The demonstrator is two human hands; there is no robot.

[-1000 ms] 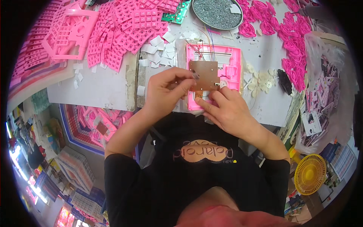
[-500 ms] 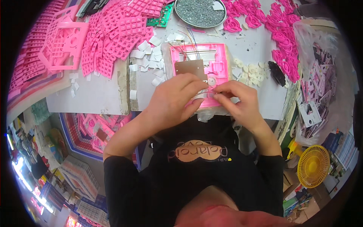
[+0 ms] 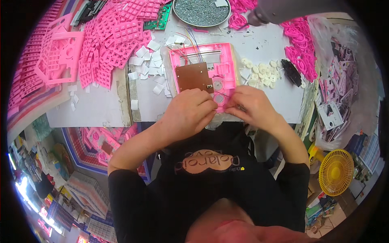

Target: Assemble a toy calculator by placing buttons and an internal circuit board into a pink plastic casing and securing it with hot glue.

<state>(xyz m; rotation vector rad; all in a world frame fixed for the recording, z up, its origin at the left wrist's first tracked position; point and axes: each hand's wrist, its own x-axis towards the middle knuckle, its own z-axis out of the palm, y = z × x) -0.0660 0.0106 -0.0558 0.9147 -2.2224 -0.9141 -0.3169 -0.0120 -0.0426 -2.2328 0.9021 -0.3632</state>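
The pink panel (image 3: 204, 67) lies flat on the white table, inner face up, with thin wires across its upper part. A brown board (image 3: 194, 77) sits on its left half; round openings show at its lower middle edge.

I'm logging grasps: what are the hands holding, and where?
Both hands, left hand and right hand, pinch the pink plastic frame at its near edge; the fingers hide the exact contact.

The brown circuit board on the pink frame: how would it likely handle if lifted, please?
The brown circuit board looks flat and thin, so probably stiff and light. Thin wires run from its top edge, so lifting may tug them. It lies on the pink frame.
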